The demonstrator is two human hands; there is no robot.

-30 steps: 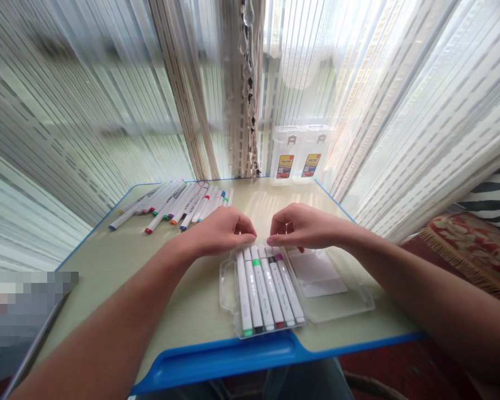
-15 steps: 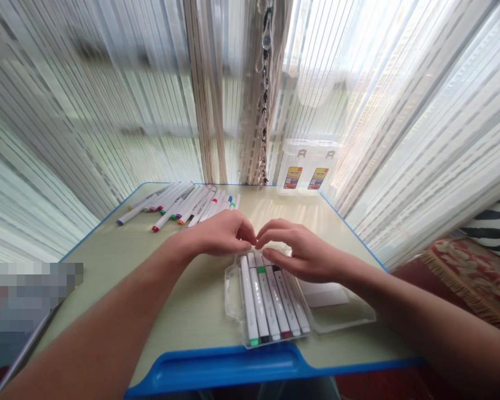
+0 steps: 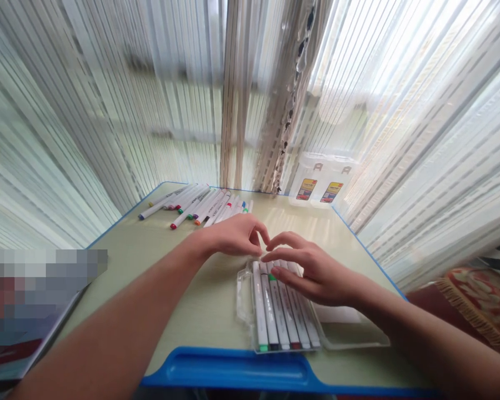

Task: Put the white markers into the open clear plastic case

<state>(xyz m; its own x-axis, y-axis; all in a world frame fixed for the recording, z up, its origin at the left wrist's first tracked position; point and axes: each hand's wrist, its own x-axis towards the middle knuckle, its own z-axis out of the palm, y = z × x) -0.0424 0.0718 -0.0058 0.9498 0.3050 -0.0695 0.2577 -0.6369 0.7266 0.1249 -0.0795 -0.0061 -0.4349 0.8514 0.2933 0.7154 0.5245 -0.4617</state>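
Observation:
An open clear plastic case (image 3: 245,293) lies near the desk's front edge with several white markers (image 3: 284,314) side by side in its left half. My left hand (image 3: 233,237) is curled at the far ends of the markers, thumb and fingers pinched together there. My right hand (image 3: 314,269) rests over the markers from the right, its fingers stretched flat across their upper parts and fingertips meeting my left hand. The case's lid half (image 3: 354,332) lies open to the right, partly hidden by my right forearm.
A row of several loose markers (image 3: 200,204) lies at the desk's back left. Two clear boxes with yellow labels (image 3: 321,188) stand at the back right. The desk (image 3: 150,250) has a blue rim and front tray (image 3: 233,369). Sheer curtains surround it; a rug is at right.
My right hand has slid left and down, flattening over the markers in the case. My left hand stays curled at their far ends. The camera view has shifted left.

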